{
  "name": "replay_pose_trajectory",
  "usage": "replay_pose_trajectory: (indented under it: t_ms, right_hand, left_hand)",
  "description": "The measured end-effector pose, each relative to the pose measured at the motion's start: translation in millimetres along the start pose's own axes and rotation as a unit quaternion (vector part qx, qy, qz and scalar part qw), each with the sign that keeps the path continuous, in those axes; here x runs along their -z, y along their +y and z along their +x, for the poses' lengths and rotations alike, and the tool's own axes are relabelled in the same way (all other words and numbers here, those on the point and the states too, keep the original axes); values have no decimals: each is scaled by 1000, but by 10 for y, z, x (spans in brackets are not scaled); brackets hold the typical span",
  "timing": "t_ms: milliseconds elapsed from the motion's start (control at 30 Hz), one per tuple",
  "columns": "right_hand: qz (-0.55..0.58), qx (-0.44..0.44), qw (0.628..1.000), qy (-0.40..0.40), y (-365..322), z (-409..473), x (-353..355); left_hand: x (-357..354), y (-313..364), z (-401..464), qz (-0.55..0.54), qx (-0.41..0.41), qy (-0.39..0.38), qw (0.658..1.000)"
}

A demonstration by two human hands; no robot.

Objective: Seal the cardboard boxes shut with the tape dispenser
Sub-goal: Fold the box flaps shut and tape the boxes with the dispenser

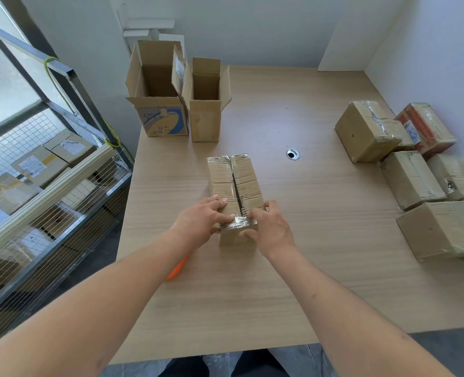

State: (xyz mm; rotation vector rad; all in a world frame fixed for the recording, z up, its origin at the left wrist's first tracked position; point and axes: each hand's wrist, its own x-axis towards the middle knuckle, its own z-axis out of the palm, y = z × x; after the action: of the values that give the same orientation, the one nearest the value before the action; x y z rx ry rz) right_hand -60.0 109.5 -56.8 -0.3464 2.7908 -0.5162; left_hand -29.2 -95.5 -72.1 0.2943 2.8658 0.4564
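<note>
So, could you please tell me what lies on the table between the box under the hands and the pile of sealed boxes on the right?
In the head view, only bare table lies between the box and the sealed boxes.
</note>
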Motion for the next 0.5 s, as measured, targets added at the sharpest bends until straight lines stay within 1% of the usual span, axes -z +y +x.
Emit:
replay_pose_trajectory:
  t_ms: [67,100,167,233,300,367,500]
  right_hand:
    - [9,-24,999,-34,-94,0,-23]
    - [2,-35,999,-35,-157,-10,-61]
    - [-23,-58,998,-15,-262,-9,-140]
    - [-40,-77,996,0,-327,11,-191]
    - [-51,-87,995,13,-377,28,-224]
    - [-65,-101,993,16,-425,41,-267]
    - [-86,-116,990,-6,-507,83,-320]
  left_hand:
    - [10,5,14,3,-14,-8,1000]
    - [23,5,16,9,-23,-17,1000]
    - [58,-17,3,5,-42,-31,999]
    - [99,-43,-51,-38,-42,-31,998]
    - [103,-64,-116,-76,-32,-13,997]
    - [63,-67,-160,-84,-23,14,996]
    - [26,-96,-185,-94,-1,49,994]
